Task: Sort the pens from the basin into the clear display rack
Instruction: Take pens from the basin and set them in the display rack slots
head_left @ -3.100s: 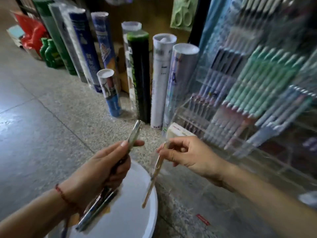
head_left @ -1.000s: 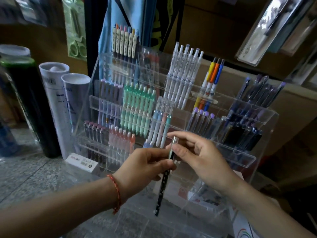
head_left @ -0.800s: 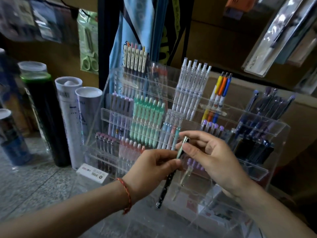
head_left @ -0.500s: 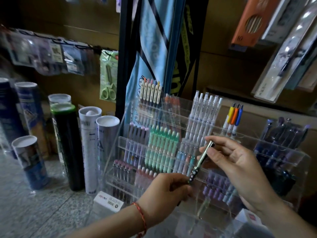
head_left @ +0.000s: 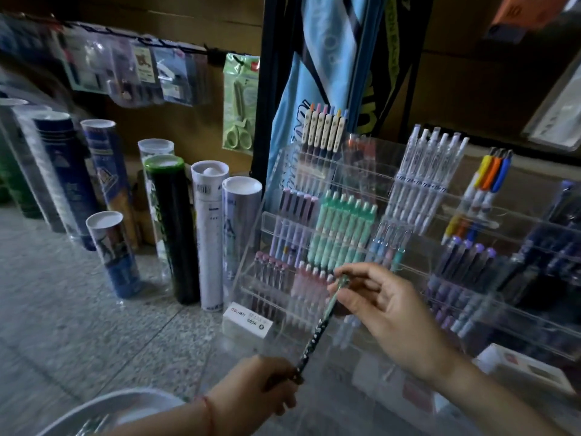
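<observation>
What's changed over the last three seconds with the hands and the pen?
The left hand has let go of its bundle of pens and slid down to the lower end of the dark spotted pen, which slants up toward the rack. The right hand still pinches its top end.

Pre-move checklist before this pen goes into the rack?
1. Right hand pinches the pen near its top: ok.
2. Left hand holds the pen's lower end: ok.
3. Pen inside the rack: not ok, it is out in front, not yet in a slot.
4. Matching row for this pen: cannot tell.
5. Basin in view at lower left: ok; pens left in it: cannot tell.
</observation>
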Demonstrator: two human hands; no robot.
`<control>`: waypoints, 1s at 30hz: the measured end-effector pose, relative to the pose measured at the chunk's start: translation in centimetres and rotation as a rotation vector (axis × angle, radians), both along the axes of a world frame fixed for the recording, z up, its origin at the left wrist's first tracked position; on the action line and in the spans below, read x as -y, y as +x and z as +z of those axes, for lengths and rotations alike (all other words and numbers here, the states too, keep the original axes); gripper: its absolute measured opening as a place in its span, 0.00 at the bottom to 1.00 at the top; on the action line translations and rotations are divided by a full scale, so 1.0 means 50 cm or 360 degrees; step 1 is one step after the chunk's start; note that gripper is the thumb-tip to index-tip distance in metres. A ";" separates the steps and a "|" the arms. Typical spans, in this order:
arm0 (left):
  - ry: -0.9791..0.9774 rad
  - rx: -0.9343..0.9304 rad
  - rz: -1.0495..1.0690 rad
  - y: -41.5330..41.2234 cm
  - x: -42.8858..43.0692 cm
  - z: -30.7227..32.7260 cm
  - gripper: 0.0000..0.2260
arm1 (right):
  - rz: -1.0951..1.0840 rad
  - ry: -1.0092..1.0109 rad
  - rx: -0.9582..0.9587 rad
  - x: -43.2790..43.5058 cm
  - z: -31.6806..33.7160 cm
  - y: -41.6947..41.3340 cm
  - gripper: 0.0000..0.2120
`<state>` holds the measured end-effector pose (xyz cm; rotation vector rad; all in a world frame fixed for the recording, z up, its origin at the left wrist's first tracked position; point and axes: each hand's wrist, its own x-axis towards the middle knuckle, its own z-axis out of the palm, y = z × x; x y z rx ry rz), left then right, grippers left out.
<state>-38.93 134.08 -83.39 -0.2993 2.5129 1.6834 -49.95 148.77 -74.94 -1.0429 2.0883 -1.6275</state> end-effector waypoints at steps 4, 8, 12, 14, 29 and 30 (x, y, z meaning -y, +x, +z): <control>-0.0027 -0.0058 0.0243 -0.010 0.053 0.002 0.11 | -0.0140 -0.0093 -0.0100 0.028 0.004 -0.005 0.08; -0.0075 -0.0270 0.0308 -0.053 0.044 0.039 0.16 | -0.0093 0.0048 -0.0138 0.048 -0.001 -0.007 0.08; 0.0165 -0.0299 0.0336 -0.100 -0.012 0.079 0.16 | -0.0194 0.0107 -0.0185 0.021 0.040 -0.028 0.11; 0.0223 -0.0329 0.0241 -0.112 -0.035 0.090 0.15 | -0.0257 0.0118 -0.0183 -0.010 0.057 -0.036 0.09; -0.0569 -0.0256 -0.0268 -0.083 -0.068 -0.018 0.14 | -0.0618 0.0097 -0.0307 -0.231 0.082 -0.053 0.10; -0.0644 -0.0247 -0.0304 -0.078 -0.064 -0.030 0.14 | -0.0555 0.0108 -0.0311 -0.226 0.074 -0.044 0.10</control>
